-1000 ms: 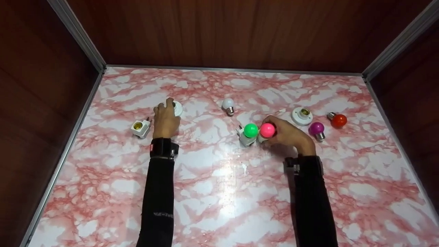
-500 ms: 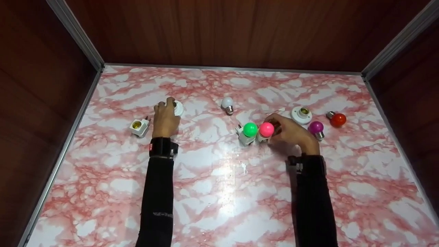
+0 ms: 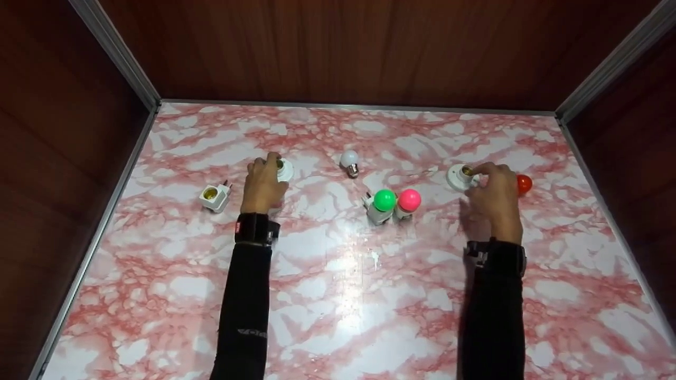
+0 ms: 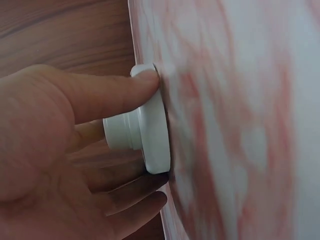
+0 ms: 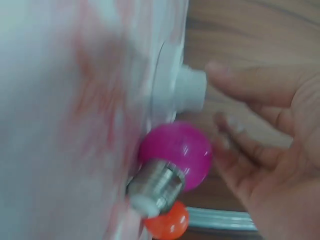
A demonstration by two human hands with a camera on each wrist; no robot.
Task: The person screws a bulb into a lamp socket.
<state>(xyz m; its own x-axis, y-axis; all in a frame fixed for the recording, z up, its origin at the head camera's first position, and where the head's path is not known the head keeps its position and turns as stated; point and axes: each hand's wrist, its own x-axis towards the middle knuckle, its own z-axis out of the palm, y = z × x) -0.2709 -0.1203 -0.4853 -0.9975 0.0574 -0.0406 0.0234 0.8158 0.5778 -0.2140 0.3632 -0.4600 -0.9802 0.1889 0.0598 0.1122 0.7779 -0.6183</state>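
My left hand grips a round white lamp holder by its base, thumb on one side and fingers on the other, with the base close to the table. My right hand is over a purple bulb, which it hides in the head view. Its fingers are loosely bent and spread, holding nothing. The right thumb is near the rim of a second round lamp holder. Just beyond that hand lies a red bulb.
A green bulb and a pink bulb stand upright in white plug-in sockets mid-table. Farther back lies a white bulb. Another plug-in socket sits left of my left hand. Brown panels wall the table's back and sides.
My right hand has left the pink bulb in its socket and moved right, over the purple bulb. My left hand has shifted slightly right along with the lamp holder.
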